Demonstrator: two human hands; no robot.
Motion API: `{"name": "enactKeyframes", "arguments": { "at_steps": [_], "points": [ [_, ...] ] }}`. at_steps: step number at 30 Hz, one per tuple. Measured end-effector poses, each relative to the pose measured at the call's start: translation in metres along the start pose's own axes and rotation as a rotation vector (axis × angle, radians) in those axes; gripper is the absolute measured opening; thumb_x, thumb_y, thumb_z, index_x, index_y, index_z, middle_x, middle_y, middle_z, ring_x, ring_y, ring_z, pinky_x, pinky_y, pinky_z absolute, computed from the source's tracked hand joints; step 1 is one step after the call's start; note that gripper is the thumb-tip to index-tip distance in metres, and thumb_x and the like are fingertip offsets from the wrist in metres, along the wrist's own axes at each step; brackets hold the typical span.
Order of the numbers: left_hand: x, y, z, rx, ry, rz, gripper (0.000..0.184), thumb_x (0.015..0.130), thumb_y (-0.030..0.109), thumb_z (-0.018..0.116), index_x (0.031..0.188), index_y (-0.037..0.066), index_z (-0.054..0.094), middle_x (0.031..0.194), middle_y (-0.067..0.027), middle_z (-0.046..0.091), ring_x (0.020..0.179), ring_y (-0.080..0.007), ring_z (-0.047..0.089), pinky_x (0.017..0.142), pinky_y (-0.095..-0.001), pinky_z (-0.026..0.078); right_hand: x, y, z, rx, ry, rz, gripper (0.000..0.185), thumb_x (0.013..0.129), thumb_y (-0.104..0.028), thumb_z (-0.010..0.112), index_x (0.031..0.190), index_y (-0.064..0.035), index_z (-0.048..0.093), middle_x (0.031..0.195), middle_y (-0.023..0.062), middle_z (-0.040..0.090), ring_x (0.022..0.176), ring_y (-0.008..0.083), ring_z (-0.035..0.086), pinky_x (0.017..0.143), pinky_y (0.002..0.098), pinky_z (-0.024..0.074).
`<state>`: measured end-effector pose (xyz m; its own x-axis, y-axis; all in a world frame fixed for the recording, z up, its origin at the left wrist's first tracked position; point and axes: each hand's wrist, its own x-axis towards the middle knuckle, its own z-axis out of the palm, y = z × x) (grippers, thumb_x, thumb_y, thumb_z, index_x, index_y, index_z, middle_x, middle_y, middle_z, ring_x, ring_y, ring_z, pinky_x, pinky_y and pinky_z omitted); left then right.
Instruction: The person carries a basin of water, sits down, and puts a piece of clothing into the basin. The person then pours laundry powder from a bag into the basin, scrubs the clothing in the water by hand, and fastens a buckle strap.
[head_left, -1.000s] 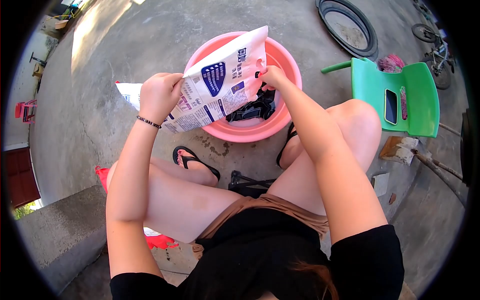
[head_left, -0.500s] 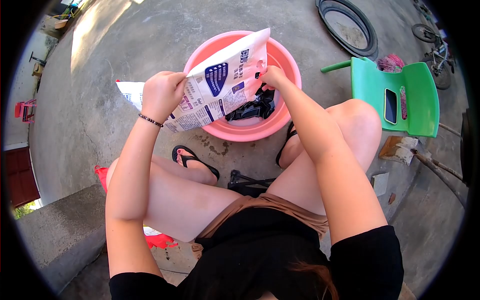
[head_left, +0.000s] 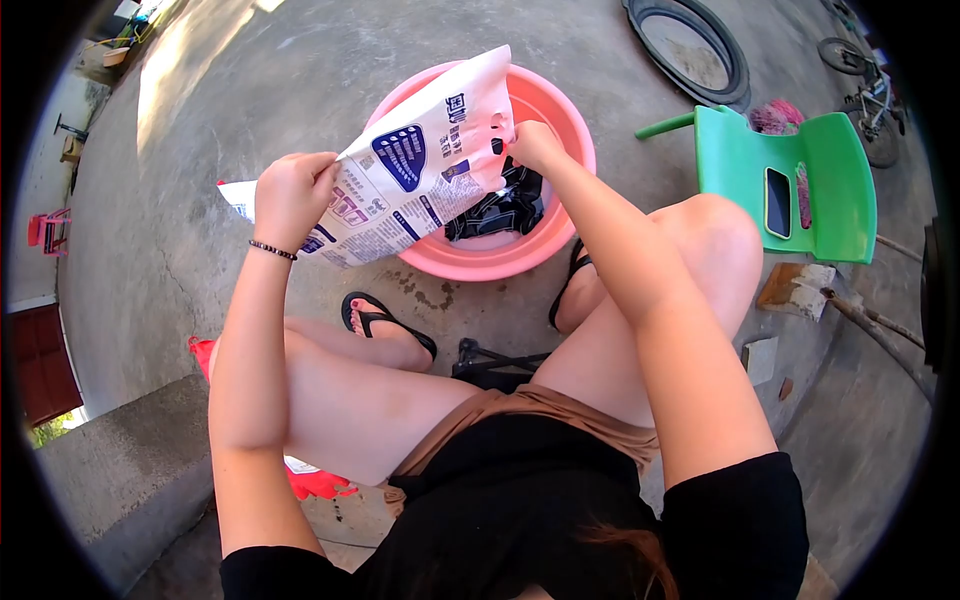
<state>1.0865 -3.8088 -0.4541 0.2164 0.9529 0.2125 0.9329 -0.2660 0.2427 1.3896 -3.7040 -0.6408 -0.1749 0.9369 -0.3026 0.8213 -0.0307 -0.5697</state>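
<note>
Slanting partly over the round pink plastic basin [head_left: 560, 110], the printed white plastic bag [head_left: 400, 175] is pinched at its far edge by the left hand [head_left: 296, 196] and gripped at its right end by the right hand [head_left: 537, 147]. Crumpled black cloth [head_left: 508, 208] is contained in the basin. Were either grip loosened, any bag contents could be spilled onto the grey concrete floor [head_left: 310, 90].

At eleven o'clock, a flat white plastic bag [head_left: 425, 178] is showing blue-and-pink print [head_left: 400, 160]; at twelve, a round pink plastic basin [head_left: 500, 267] is contrasting with crumpled black cloth [head_left: 498, 213].
</note>
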Motion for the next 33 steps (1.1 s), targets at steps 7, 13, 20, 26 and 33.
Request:
{"name": "enactKeyframes", "arguments": {
  "at_steps": [7, 13, 20, 26, 33],
  "points": [
    [0.002, -0.004, 0.003, -0.011, 0.000, -0.010, 0.014, 0.077, 0.015, 0.060, 0.084, 0.007, 0.068, 0.077, -0.0126, 0.064, 0.074, -0.0290, 0.061, 0.065, -0.0365, 0.049, -0.003, -0.001, -0.009, 0.165, -0.118, 0.123, 0.017, 0.077, -0.015, 0.060, 0.077, -0.0003, 0.067, 0.071, 0.0092, 0.068, 0.055, 0.0161, 0.062, 0.053, 0.0290, 0.0498],
    [0.003, -0.005, 0.002, -0.018, -0.006, -0.033, 0.014, 0.077, 0.015, 0.060, 0.084, 0.006, 0.068, 0.077, -0.0131, 0.064, 0.072, -0.0295, 0.061, 0.064, -0.0363, 0.049, 0.000, -0.004, -0.011, 0.142, -0.113, 0.079, 0.013, 0.075, -0.009, 0.057, 0.071, 0.0010, 0.065, 0.063, 0.0103, 0.065, 0.055, 0.0156, 0.065, 0.045, 0.0280, 0.0478],
    [0.003, -0.009, 0.001, -0.023, -0.014, -0.034, 0.017, 0.077, 0.013, 0.062, 0.088, 0.001, 0.067, 0.078, -0.0163, 0.064, 0.070, -0.0283, 0.062, 0.063, -0.0335, 0.049, 0.001, -0.009, -0.019, 0.039, -0.200, 0.196, 0.016, 0.074, -0.015, 0.060, 0.086, -0.0110, 0.070, 0.072, 0.0103, 0.067, 0.072, 0.0230, 0.066, 0.065, 0.0353, 0.0504],
    [0.004, -0.007, -0.001, -0.033, -0.040, -0.054, 0.017, 0.077, 0.013, 0.062, 0.089, 0.001, 0.067, 0.078, -0.0162, 0.064, 0.070, -0.0281, 0.062, 0.063, -0.0332, 0.049, -0.010, -0.023, -0.031, 0.025, -0.379, 0.201, 0.012, 0.076, -0.009, 0.058, 0.070, -0.0011, 0.063, 0.064, 0.0090, 0.064, 0.054, 0.0162, 0.066, 0.045, 0.0272, 0.0478],
    [0.002, -0.009, 0.002, -0.030, -0.015, -0.048, 0.015, 0.077, 0.016, 0.060, 0.085, 0.006, 0.068, 0.076, -0.0135, 0.064, 0.072, -0.0296, 0.062, 0.064, -0.0358, 0.049, -0.007, -0.016, -0.020, 0.017, -0.019, 0.100, 0.012, 0.077, -0.011, 0.056, 0.076, -0.0033, 0.065, 0.065, 0.0078, 0.065, 0.055, 0.0157, 0.066, 0.050, 0.0282, 0.0483]
  ]
}}
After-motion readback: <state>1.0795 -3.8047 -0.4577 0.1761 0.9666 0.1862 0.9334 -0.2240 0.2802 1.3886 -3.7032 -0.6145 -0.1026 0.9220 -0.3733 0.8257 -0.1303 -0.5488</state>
